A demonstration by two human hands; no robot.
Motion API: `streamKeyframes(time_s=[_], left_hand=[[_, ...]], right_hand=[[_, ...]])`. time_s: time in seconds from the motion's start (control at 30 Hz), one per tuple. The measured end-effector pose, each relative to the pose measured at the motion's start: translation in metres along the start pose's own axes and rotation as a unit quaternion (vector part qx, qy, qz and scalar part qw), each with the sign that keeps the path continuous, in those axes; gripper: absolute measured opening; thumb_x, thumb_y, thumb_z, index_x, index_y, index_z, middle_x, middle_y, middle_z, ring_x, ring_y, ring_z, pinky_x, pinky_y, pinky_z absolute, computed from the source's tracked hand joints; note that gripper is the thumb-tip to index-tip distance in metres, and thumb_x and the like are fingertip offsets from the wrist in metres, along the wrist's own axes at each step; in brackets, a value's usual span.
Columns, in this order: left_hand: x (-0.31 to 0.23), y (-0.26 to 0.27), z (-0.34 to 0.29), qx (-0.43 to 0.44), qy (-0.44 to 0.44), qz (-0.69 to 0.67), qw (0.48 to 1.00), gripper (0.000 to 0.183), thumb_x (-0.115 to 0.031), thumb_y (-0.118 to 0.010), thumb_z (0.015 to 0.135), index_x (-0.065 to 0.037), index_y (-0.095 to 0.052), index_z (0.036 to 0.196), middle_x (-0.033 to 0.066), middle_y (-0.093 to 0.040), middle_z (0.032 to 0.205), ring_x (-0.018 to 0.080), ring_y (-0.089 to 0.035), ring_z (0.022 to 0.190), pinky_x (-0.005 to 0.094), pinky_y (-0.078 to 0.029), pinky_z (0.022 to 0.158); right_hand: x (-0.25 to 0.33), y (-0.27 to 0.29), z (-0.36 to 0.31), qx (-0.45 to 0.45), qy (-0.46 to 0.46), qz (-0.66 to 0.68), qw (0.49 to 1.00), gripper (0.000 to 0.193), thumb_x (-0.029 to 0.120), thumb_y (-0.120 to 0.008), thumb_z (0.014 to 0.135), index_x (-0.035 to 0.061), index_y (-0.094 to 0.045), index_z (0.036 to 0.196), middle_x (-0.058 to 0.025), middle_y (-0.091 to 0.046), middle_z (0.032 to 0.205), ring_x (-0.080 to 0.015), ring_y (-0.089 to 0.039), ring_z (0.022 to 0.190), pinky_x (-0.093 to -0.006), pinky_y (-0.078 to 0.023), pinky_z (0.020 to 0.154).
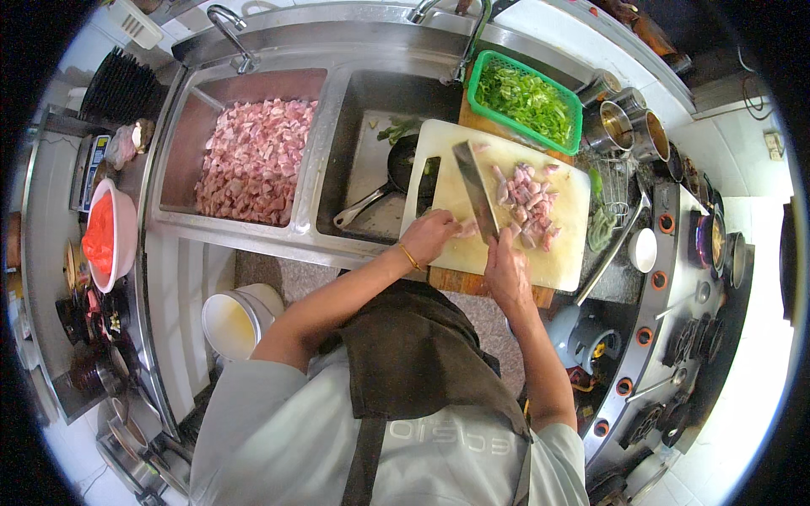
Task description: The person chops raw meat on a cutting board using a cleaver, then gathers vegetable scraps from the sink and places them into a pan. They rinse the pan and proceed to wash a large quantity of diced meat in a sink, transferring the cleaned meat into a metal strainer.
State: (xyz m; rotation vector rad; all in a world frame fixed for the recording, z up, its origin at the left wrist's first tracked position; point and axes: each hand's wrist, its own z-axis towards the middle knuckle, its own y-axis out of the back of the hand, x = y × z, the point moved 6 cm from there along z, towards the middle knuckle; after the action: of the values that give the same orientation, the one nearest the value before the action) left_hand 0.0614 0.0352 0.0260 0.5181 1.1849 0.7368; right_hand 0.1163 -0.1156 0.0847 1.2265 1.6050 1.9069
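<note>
My right hand (508,274) is wrapped round the handle of a cleaver (475,187), whose broad blade stands on edge over the cutting board (447,139). To the left of the blade, my left hand (430,236) is closed on a small piece of raw meat (464,228), held against the white board; the fingertips partly hide it. A pile of chopped raw meat (530,205) lies right of the blade. The board rests on a wooden surface (460,282) at the right end of the sink.
Raw meat chunks (257,156) fill the left sink basin. A wok (402,162) lies in the right basin, partly under the board. Behind the board is a green basket (483,110) of chopped greens. Metal pots (609,126), a white bowl (642,250) and a stove (654,316) stand right.
</note>
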Motion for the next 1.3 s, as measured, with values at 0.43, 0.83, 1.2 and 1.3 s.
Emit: streamKeyframes(time_s=[0.43,0.83,1.2,1.3], left_hand=[[0.007,-0.008,-0.017,-0.011,0.050,0.028,0.998,0.018,-0.010,-0.057,0.085,-0.011,-0.067,0.099,0.0104,-0.059,0.089,0.0307,-0.062,0.085,0.0402,-0.053,0.071],[-0.001,0.010,-0.012,-0.056,0.018,-0.016,0.998,0.022,-0.010,-0.061,0.085,-0.011,-0.068,0.105,0.0101,-0.060,0.090,0.0303,-0.062,0.088,0.0398,-0.053,0.077],[0.002,0.013,-0.009,-0.076,0.050,-0.044,0.995,0.013,-0.009,-0.066,0.083,-0.007,-0.064,0.096,0.0104,-0.058,0.087,0.0322,-0.063,0.082,0.0412,-0.054,0.071],[0.005,0.011,-0.013,-0.061,0.085,-0.051,0.993,0.014,-0.011,-0.066,0.083,-0.006,-0.063,0.096,0.0129,-0.061,0.093,0.0342,-0.063,0.086,0.0424,-0.053,0.074]], right_hand=[[-0.015,-0.032,-0.004,0.002,0.022,-0.005,1.000,0.019,0.022,-0.054,0.096,0.0034,-0.050,0.100,-0.0231,-0.063,0.063,-0.0442,-0.063,0.057,-0.0545,-0.048,0.051],[-0.050,-0.009,0.029,-0.035,-0.014,0.081,0.996,0.022,0.021,-0.057,0.094,-0.0001,-0.053,0.095,-0.0272,-0.063,0.072,-0.0457,-0.063,0.066,-0.0538,-0.049,0.056],[0.002,-0.027,0.001,0.076,-0.032,0.003,0.997,0.066,0.016,-0.052,0.096,0.0031,-0.018,0.152,-0.0281,-0.062,0.068,-0.0456,-0.062,0.062,-0.0550,-0.046,0.057],[0.003,-0.018,0.000,0.051,-0.009,0.003,0.999,0.054,0.017,-0.051,0.096,0.0002,-0.028,0.142,-0.0269,-0.062,0.066,-0.0447,-0.062,0.059,-0.0543,-0.047,0.054]])
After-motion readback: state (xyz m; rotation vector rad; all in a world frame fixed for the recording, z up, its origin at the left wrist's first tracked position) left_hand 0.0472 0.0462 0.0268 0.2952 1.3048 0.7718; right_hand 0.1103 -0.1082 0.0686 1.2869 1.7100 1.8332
